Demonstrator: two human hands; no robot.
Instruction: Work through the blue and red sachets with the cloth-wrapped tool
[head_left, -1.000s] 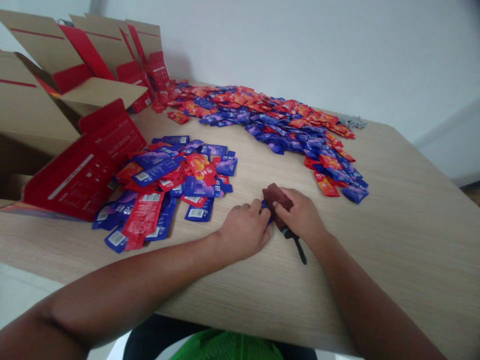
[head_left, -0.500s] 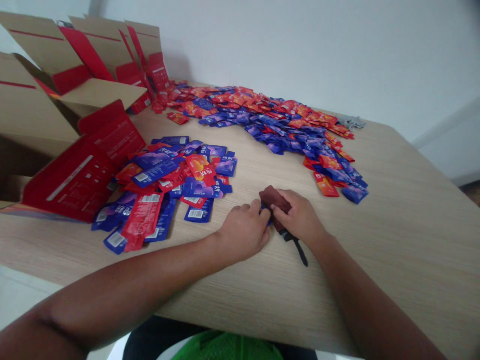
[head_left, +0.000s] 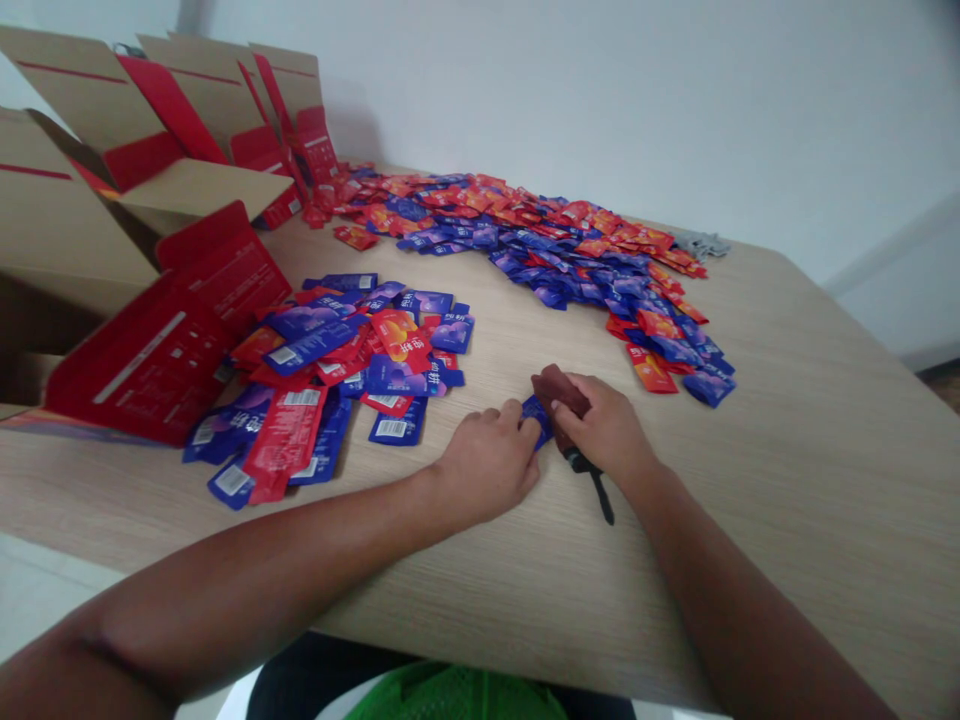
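My left hand (head_left: pixel 495 455) is closed, its fingertips pressing a small blue sachet (head_left: pixel 538 418) on the table. Part of the sachet shows between my hands; the rest is under my left fingers. Wrapped round a brown hand tool with a black tail (head_left: pixel 561 390), my right hand (head_left: pixel 606 425) is just right of the sachet. The tool's black tail points down toward me, and its exact kind is unclear. Its lower edge lies at the sachet's right side; I cannot tell if they touch. Left of my left hand is a loose pile of blue and red sachets (head_left: pixel 337 345).
Open cardboard boxes with red flaps (head_left: pixel 172 350) stand along the left. A long heap of red and blue sachets (head_left: pixel 555 240) curves across the table's back, with grey scraps (head_left: pixel 703 244) at its right end. The wooden table (head_left: pixel 787 450) ends at a white wall. Green mesh (head_left: pixel 457 692) shows at the bottom.
My right hand and the brown tool have shifted slightly right, uncovering more of the blue sachet. My left hand has stayed in nearly the same place.
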